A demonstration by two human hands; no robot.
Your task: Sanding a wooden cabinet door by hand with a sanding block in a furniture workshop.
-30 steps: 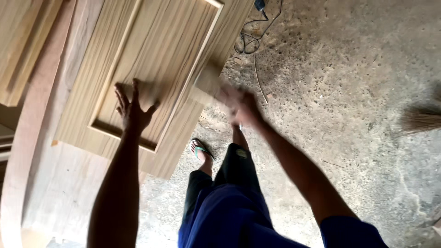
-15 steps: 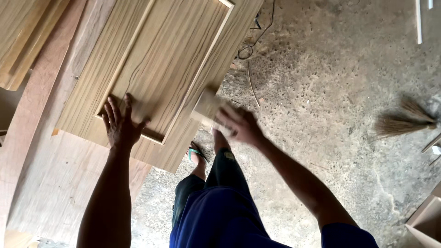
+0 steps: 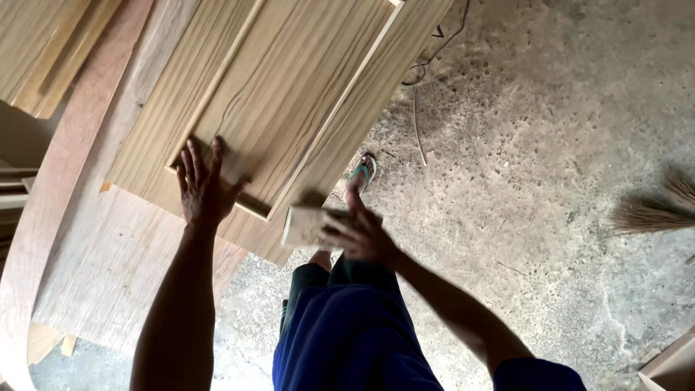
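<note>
A framed wooden cabinet door panel (image 3: 289,94) with striped grain lies tilted on a wide wooden board (image 3: 108,275). My left hand (image 3: 203,185) presses flat on the panel's near corner, fingers spread. My right hand (image 3: 358,232) grips a small pale sanding block (image 3: 304,224) held against the panel's near edge. My foot in a green flip-flop (image 3: 362,174) stands on the concrete floor just beyond the block.
A curved reddish wooden strip (image 3: 43,217) runs along the left. More boards (image 3: 43,51) lie at the top left. A dark cable (image 3: 434,51) trails on the concrete floor (image 3: 543,145). A straw broom (image 3: 651,213) lies at the right; a wooden box corner (image 3: 673,366) shows bottom right.
My right hand with the block has slid down along the panel's edge toward the near corner. My left hand stays pressed on the panel, which looks closer in view.
</note>
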